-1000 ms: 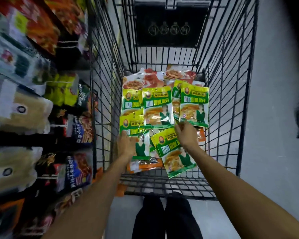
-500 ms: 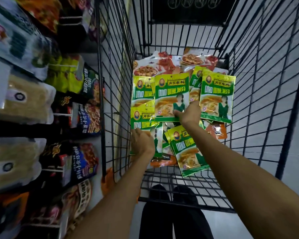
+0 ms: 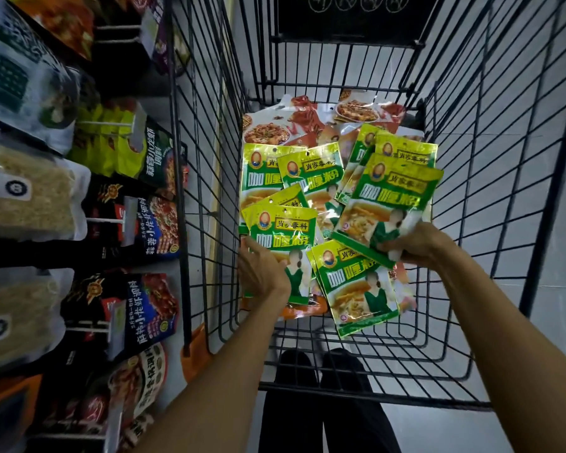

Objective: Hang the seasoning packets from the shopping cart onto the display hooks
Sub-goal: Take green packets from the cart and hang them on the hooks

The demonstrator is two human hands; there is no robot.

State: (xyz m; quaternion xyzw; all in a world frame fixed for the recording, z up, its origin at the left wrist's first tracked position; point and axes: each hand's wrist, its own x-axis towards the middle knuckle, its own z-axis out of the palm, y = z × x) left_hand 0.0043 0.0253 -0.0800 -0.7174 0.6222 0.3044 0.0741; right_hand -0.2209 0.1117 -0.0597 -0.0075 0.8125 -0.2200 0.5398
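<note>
Head view: L hand (image 3: 262, 273) grips a green packet (image 3: 283, 237) by its lower left edge, over the loose pile of packets (image 3: 356, 289) in the cart (image 3: 206, 158). R hand (image 3: 419, 245) pinches the bottom edge of a second green packet (image 3: 389, 197), held tilted. Red packets (image 3: 307, 119) lie at the cart's far end; display hooks (image 3: 105, 124) w/ hung stock sit beside its left wall.
</note>
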